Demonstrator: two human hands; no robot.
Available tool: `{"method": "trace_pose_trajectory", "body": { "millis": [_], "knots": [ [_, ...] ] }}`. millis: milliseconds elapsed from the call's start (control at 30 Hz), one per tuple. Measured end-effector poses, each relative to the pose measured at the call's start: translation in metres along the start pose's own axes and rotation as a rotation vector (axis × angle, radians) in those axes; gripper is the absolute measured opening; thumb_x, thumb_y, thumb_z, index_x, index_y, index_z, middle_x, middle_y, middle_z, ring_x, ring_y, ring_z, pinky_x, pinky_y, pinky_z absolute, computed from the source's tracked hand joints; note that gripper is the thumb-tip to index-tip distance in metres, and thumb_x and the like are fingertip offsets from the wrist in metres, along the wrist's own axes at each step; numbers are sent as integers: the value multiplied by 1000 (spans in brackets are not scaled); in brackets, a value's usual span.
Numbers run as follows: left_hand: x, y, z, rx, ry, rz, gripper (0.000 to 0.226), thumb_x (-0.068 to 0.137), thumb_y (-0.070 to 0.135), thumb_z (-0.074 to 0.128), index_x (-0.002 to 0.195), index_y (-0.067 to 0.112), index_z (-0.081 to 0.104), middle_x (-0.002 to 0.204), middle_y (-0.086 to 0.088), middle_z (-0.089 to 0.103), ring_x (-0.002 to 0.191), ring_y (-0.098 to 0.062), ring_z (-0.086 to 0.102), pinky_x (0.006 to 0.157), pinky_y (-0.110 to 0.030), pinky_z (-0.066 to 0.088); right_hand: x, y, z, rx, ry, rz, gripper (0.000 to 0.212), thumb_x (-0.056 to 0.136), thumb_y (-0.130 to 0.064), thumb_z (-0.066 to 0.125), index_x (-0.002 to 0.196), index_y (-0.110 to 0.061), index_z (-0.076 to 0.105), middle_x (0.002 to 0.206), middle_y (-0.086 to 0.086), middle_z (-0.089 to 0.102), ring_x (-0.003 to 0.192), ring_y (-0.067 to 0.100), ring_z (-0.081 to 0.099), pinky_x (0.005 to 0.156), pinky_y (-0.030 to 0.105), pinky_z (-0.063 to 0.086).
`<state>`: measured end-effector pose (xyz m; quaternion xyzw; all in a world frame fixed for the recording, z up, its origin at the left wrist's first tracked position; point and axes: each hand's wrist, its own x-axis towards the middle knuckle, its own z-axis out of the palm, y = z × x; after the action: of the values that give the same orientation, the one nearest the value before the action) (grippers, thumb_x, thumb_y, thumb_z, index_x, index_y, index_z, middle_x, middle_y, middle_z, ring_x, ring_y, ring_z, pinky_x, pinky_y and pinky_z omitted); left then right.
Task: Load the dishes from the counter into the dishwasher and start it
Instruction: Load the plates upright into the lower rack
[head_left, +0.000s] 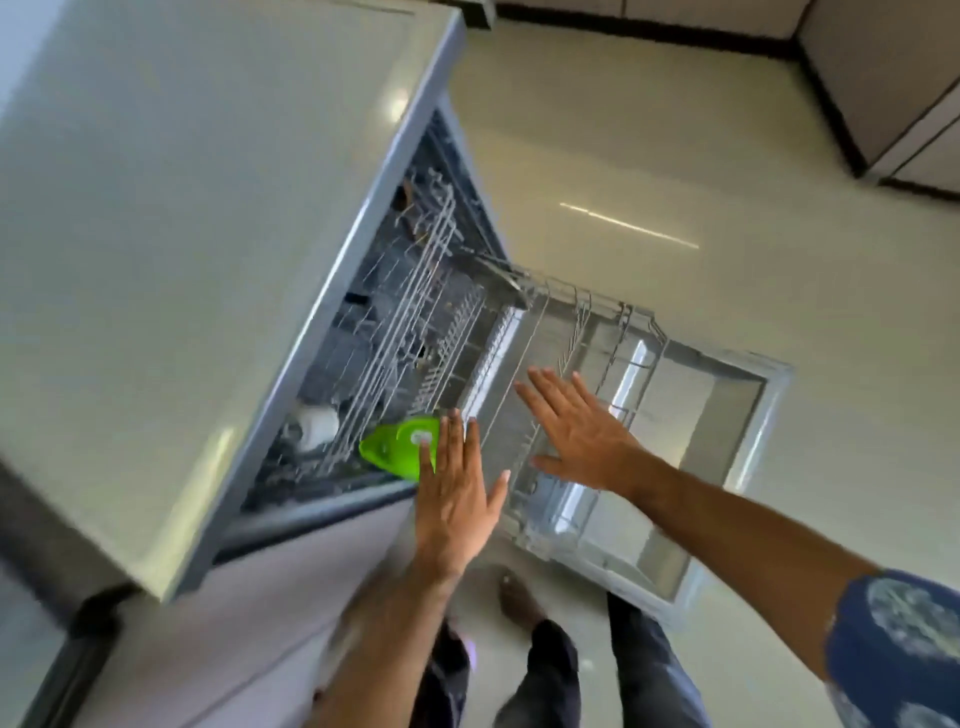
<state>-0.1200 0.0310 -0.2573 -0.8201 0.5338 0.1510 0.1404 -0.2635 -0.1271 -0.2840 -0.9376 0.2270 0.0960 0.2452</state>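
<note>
Under the pale surface (171, 260), the dishwasher (415, 332) stands open, its door (727, 415) dropped flat over the floor (675, 156). A wire rack (582, 395) is drawn out over the door and looks bare where it shows. Farther in, another rack (415, 312) holds dark shapes too blurred to name, with a white dish (317, 426) at its near end. A bright green plastic piece (395, 449) sits at the front edge of the tub. The left hand (457, 499) has its grip spread, fingertips touching the green piece. The right hand (582, 431) hovers flat above the drawn-out rack, grip spread and pinching nothing. A blue patterned sleeve (893, 649) covers the right upper arm.
</note>
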Motion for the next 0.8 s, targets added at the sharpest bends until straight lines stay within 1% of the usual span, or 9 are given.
{"method": "trace_pose_trajectory", "body": {
  "millis": [100, 200, 267, 367, 467, 533, 600, 733, 800],
  "knots": [
    [-59, -9, -27, -27, -9, -16, 79, 100, 57, 27, 157, 3, 23, 166, -19, 15, 154, -33, 17, 120, -55, 25, -32, -42, -23, -40, -29, -51, 107, 89, -64, 55, 157, -12, -8, 164, 18, -3, 152, 33, -1, 122, 56, 6],
    [-112, -26, -42, -61, 35, -57, 80, 99, 57, 29, 158, 3, 21, 166, -19, 15, 154, -32, 18, 120, -55, 26, -55, -84, -42, -72, -39, -140, 105, 87, -62, 58, 157, -11, -2, 164, 19, 4, 152, 34, 5, 121, 59, 12],
    [-146, -41, -51, -85, 73, -83, 80, 99, 57, 32, 158, 3, 21, 166, -18, 14, 154, -31, 16, 119, -57, 26, -62, -118, -55, -87, -52, -203, 104, 88, -63, 56, 158, -11, 0, 165, 17, 0, 152, 32, 1, 122, 57, 7],
    [-196, -68, -64, -112, 136, -133, 80, 100, 57, 32, 158, 3, 20, 166, -17, 14, 154, -30, 15, 120, -56, 24, -67, -175, -69, -125, -16, -308, 100, 90, -64, 53, 159, -14, -1, 165, 12, -6, 153, 28, -5, 123, 53, 1],
    [-261, -107, -72, -139, 246, -246, 79, 101, 56, 29, 159, 5, 17, 167, -15, 12, 155, -29, 11, 124, -52, 17, -69, -249, -82, -180, 15, -490, 96, 90, -61, 53, 159, -15, 4, 166, 10, -3, 153, 26, -4, 123, 49, -3],
    [-299, -134, -76, -160, 300, -323, 77, 99, 54, 31, 158, 5, 22, 166, -14, 18, 154, -29, 17, 123, -54, 20, -61, -295, -90, -239, 40, -590, 92, 90, -59, 54, 158, -13, 12, 166, 12, 5, 153, 29, 3, 123, 51, 2],
    [-342, -168, -76, -177, 348, -409, 75, 97, 50, 33, 156, 5, 28, 165, -15, 22, 153, -30, 21, 121, -56, 24, -52, -349, -95, -301, 64, -669, 90, 90, -60, 51, 158, -13, 15, 165, 13, 11, 153, 30, 8, 122, 52, 7],
    [-416, -235, -75, -236, 437, -584, 77, 94, 47, 34, 159, 8, 20, 168, -12, 11, 156, -26, 7, 125, -53, 13, -33, -449, -105, -313, 117, -771, 86, 90, -51, 58, 157, -13, 20, 165, 11, 14, 153, 26, 9, 122, 52, 14],
    [-447, -263, -71, -228, 464, -666, 77, 96, 46, 43, 159, 8, 20, 168, -11, 11, 156, -26, 7, 124, -54, 14, -26, -493, -108, -289, 109, -800, 82, 94, -48, 57, 157, -14, 18, 165, 9, 12, 153, 24, 6, 123, 50, 11]
  ]
}}
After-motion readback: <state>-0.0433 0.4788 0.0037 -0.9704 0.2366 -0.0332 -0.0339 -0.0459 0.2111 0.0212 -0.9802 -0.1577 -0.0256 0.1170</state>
